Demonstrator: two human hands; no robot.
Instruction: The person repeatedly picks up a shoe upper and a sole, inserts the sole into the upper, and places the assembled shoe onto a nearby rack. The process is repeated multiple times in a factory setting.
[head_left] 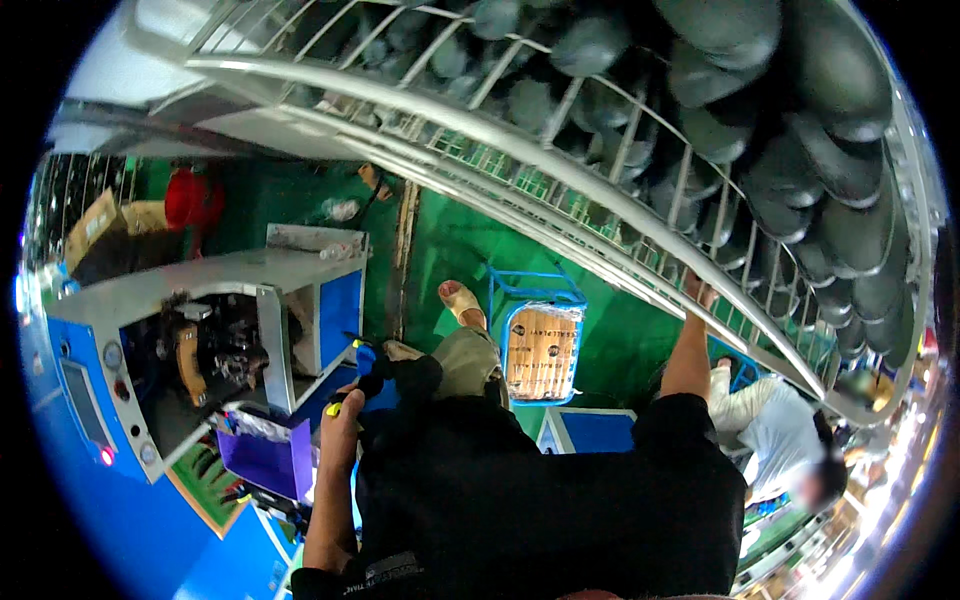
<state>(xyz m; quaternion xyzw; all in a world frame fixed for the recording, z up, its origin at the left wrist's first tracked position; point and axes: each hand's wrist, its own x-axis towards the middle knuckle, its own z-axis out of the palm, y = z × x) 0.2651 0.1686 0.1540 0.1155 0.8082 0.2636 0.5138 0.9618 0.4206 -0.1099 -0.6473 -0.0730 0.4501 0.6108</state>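
My left hand point(343, 408) is raised in front of my black shirt and closed around a dark object point(385, 375) with a blue and yellow part point(364, 354). My right arm reaches up and to the right. There my right hand point(698, 288) grips a grey rail point(640, 262) of a tall wire rack, and the rail partly hides the fingers. The rack's shelves hold several dark, rounded shoe-shaped pieces point(800, 150). My knee in olive trousers point(466, 362) and my foot in a sandal point(460, 300) show below, over a green floor.
A blue and grey machine point(150, 340) with an open bay stands at the left, with a purple bin point(262, 458) by it. A blue cart point(540, 352) carries a wrapped brown stack. Another person in light clothes point(775, 435) crouches at the lower right.
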